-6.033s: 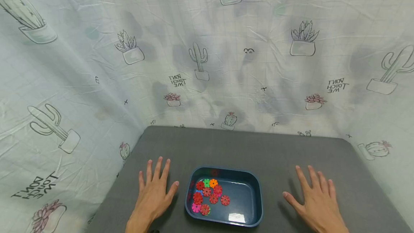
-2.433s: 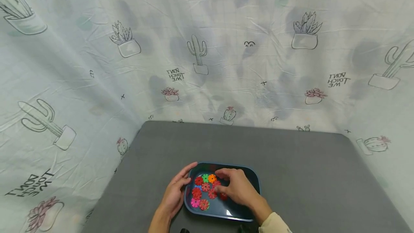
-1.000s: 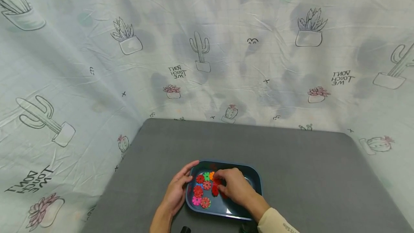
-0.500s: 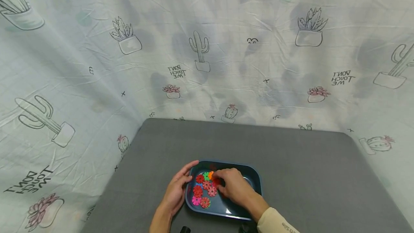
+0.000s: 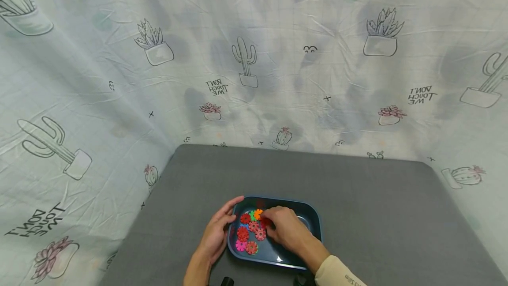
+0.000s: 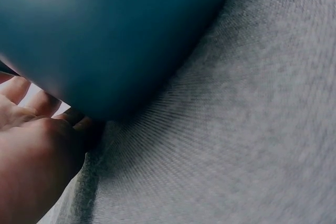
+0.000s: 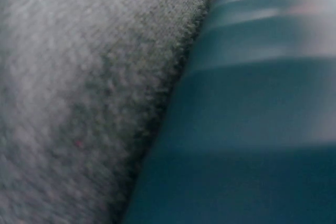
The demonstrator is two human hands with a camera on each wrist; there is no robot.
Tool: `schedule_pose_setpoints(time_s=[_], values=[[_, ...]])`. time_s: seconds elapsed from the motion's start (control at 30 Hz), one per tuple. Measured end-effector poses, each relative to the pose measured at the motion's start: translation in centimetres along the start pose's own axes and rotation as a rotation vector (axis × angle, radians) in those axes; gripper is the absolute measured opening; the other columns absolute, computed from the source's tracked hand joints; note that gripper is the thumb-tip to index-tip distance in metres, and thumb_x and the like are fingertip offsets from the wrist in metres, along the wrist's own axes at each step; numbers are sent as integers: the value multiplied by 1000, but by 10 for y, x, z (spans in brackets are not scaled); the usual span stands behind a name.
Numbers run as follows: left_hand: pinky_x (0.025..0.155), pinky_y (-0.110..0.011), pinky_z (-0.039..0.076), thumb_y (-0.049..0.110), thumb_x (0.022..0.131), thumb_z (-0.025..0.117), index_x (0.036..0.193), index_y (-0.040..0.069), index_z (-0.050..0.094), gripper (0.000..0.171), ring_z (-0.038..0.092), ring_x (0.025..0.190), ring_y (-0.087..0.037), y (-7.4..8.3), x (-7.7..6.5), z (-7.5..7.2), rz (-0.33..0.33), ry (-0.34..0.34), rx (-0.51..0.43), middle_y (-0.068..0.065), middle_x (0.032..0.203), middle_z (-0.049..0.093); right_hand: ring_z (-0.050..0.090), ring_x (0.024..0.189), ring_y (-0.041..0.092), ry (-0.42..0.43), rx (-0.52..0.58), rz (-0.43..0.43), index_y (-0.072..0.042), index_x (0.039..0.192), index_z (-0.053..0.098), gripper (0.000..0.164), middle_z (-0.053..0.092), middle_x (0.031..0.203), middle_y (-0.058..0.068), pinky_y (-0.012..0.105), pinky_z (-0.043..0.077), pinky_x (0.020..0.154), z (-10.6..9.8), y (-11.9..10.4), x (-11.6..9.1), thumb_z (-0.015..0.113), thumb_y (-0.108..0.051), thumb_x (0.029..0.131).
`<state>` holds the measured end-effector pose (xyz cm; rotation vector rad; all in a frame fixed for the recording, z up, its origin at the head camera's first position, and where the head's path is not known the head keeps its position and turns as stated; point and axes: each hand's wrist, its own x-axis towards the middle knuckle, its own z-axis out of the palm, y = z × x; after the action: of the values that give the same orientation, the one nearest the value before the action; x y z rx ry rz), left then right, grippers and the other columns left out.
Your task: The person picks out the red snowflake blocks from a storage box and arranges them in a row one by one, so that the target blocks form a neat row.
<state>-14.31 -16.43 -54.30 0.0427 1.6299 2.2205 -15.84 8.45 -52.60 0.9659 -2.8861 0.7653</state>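
A dark blue rectangular tray (image 5: 283, 257) lies on the grey tabletop with several notched plastic discs gathered in its left part. Among them are a green disc (image 5: 252, 215), an orange disc (image 5: 258, 214), a pink disc (image 5: 240, 245) and red discs (image 5: 252, 247). My left hand (image 5: 214, 235) holds the tray's left side, thumb at the rim, fingers along the outer wall. Inside the tray, my right hand (image 5: 287, 228) pinches a red disc (image 5: 265, 223), largely hidden by its fingers. The right wrist view catches only the tray's ribbed outer wall (image 7: 252, 108) and grey cloth.
The grey cloth-covered table (image 5: 369, 206) stretches out behind and to the right of the tray. A pale curtain (image 5: 278, 78) printed with cacti surrounds the back and sides. A small black object (image 5: 227, 281) shows at the bottom edge.
Both hands have come from flat on the table to the tray, the left onto its side, the right into it. A red disc tilted by the right fingers a second ago lies flat now.
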Motion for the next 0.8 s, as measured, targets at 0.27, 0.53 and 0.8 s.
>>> schedule_pose_setpoints(time_s=[0.27, 0.53, 0.8], values=[[120, -30, 44, 5, 109, 39, 166, 14, 47, 58, 33, 163, -31, 1, 0, 0, 3, 3, 13, -6, 179, 32, 73, 104, 15, -26, -6, -20, -11, 118, 81, 26, 81, 112, -1, 40, 63, 96, 1, 3, -1, 87, -14, 92], [120, -32, 44, 5, 109, 38, 166, 14, 47, 58, 34, 162, -31, 1, 0, 1, 1, 3, 8, -7, 179, 32, 74, 103, 16, -14, -34, -44, -9, 116, 81, 25, 82, 111, 1, 39, 63, 94, 1, 3, 0, 86, -10, 92], [128, -40, 36, 6, 109, 40, 166, 15, 48, 58, 29, 165, -30, 1, 0, 1, -3, 20, 33, -5, 180, 31, 77, 109, 18, 27, 68, -5, -7, 120, 83, 28, 83, 116, 4, 43, 64, 96, -1, 5, 0, 84, -12, 92]])
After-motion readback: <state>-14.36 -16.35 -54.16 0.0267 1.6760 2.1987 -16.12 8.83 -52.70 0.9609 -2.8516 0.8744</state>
